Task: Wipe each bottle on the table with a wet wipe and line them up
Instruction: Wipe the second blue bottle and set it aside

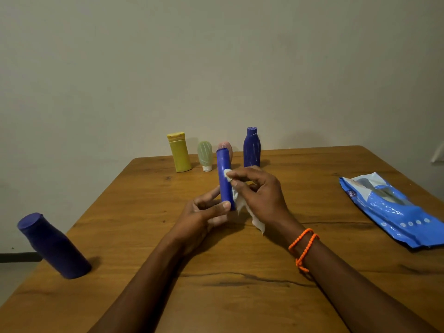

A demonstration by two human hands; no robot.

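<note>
The slim blue bottle [225, 179] is held upright above the table [312, 272], pinched at its base by the left hand [206, 219] so the right hand [259, 193], fingers apparently pressing the wet wipe [242, 203], can rub its side.

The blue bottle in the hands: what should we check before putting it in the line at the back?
1. Left hand holds the slim blue bottle near its bottom: ok.
2. Right hand presses the wet wipe on the bottle's side: ok.
3. Whole bottle wiped clean: cannot tell.
4. Back row stands upright: yellow bottle, green bottle, pink bottle partly hidden, dark blue bottle: ok.
5. Purple bottle at the table's left edge lined up: not ok.
</note>
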